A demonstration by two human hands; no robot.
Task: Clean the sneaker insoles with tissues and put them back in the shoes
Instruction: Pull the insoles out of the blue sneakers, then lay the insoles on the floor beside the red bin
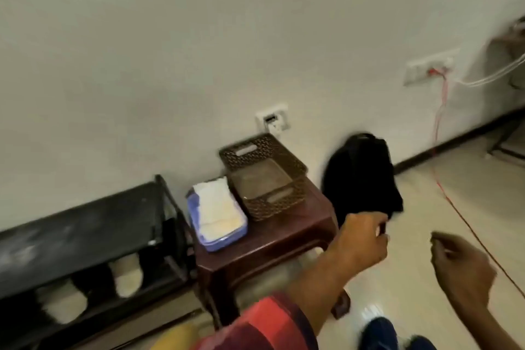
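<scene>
One soft white tissue stack (211, 207) lies on the maroon plastic desk (284, 233) beside one latticed brown basket (264, 176). Left hand (360, 239) pinches a blurred dark item (382, 228); right hand (460, 270) hangs loosely curled, empty.

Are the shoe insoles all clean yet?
Nothing looks done yet. No insole is in view, and the white tissues in the blue pack sit on the dark red plastic stool. The left hand curls by a black bag; blur hides any grip. The right hand holds nothing. Wiping and refitting remain.
</scene>
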